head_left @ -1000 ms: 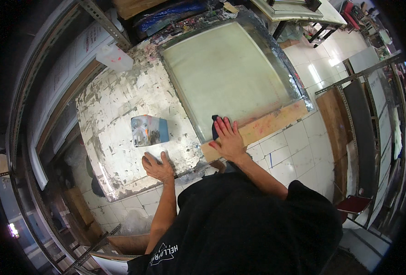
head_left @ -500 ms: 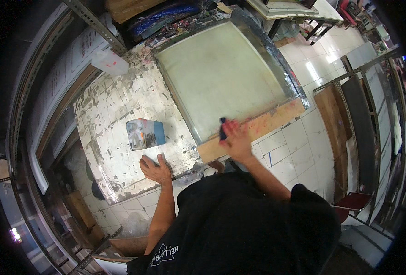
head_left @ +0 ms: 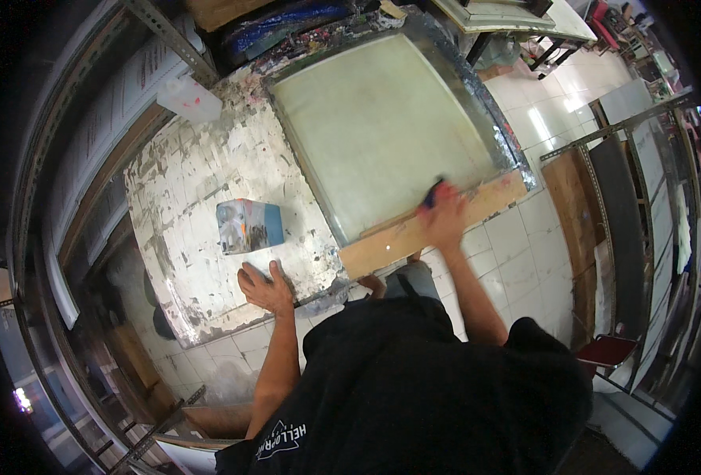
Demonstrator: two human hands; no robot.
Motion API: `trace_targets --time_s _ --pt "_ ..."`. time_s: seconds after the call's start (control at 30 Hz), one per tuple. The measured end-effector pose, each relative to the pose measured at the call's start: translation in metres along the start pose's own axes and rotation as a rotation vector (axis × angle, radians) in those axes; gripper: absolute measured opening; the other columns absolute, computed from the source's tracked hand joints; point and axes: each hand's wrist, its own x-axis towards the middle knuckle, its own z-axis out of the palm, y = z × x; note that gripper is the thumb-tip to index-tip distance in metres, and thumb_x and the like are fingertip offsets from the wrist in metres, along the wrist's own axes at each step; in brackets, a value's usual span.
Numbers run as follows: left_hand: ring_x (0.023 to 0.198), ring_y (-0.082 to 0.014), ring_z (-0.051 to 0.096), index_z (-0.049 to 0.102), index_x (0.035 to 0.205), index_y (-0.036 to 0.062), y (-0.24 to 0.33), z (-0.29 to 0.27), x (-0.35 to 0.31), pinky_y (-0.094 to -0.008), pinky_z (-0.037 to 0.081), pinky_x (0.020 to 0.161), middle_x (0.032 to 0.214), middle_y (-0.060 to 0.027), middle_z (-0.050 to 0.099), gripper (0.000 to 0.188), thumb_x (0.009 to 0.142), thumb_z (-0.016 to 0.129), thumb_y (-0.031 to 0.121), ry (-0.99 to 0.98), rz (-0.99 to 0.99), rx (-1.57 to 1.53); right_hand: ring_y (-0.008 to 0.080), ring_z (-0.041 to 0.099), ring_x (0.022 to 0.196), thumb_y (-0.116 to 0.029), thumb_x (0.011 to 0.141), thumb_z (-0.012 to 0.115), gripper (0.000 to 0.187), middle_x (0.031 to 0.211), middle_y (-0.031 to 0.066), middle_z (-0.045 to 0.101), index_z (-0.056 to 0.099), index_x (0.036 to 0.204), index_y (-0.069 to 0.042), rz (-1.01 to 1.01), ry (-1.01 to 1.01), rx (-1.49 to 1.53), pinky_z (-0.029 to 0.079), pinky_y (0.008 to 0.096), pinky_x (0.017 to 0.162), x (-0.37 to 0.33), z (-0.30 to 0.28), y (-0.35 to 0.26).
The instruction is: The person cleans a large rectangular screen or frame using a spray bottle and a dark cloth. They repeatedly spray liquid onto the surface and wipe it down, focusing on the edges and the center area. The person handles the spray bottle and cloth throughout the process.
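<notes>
My right hand is closed on a small dark blue pad-like thing, smeared by motion, at the near edge of a framed pale green mesh screen. Red stains show near its fingers. Along the screen's near side runs a bare wooden strip, beneath my right hand. My left hand rests with its fingers apart on the paint-worn white tabletop, close to the front edge. Just beyond it stands a box-like container with a blue side and a grey, picture-like side.
A whitish plastic container with red smears stands at the table's far left. Metal shelving rises on the left. Racks with boards line the right, beside a dark red seat. Another table stands far right.
My right hand has moved right and slightly away along the screen's near edge, carrying the dark pad-like thing. More of the wooden strip shows. My left hand has stayed in place.
</notes>
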Motion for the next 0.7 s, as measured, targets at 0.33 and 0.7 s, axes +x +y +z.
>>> trace_targets --time_s 0.33,0.7 --pt "0.127 -0.0397 0.040 0.044 0.139 0.0048 0.006 -0.002 0.005 -0.0548 0.033 0.098 0.137 -0.0245 0.042 0.076 0.089 0.053 0.061 -0.002 0.007 0.026 0.0423 0.032 0.137 -0.052 0.084 0.059 0.084 0.144 0.0271 0.039 0.037 0.140 0.007 -0.131 -0.224 0.314 0.021 0.0518 0.115 -0.016 -0.008 -0.084" --pt "0.125 -0.0403 0.041 0.046 0.137 0.0010 0.005 -0.002 0.002 -0.0537 0.033 0.100 0.136 -0.0241 0.044 0.075 0.089 0.055 0.058 0.018 -0.009 -0.017 0.0409 0.031 0.139 -0.048 0.094 0.048 0.073 0.149 0.0246 0.034 0.034 0.144 0.003 0.184 -0.142 -0.016 0.018 0.0579 0.113 0.064 -0.007 0.050"
